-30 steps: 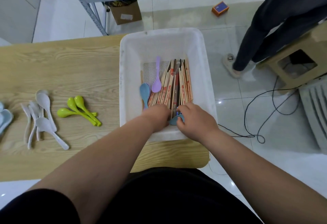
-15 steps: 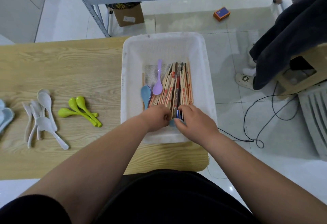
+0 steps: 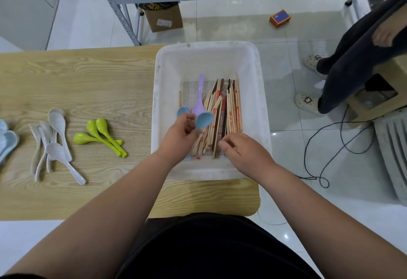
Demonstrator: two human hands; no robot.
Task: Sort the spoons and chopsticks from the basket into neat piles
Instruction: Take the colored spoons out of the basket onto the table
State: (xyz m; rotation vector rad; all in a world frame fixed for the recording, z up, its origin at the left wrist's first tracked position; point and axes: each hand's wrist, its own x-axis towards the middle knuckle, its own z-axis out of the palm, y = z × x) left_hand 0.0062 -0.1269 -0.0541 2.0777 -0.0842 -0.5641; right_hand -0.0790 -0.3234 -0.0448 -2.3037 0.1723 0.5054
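The left hand [image 3: 179,138] pinches a blue spoon [image 3: 204,120] just over the basket [image 3: 255,93], where the chopsticks [image 3: 230,113] and a purple spoon [image 3: 199,102] lie. The right hand [image 3: 244,154] sits at the chopsticks' near ends, fingers loosely curled, holding nothing.

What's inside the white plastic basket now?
A purple plastic spoon, a bundle of wooden chopsticks, and a blue spoon half hidden behind the left hand, which holds a second blue spoon. Anything beneath the chopsticks is covered.
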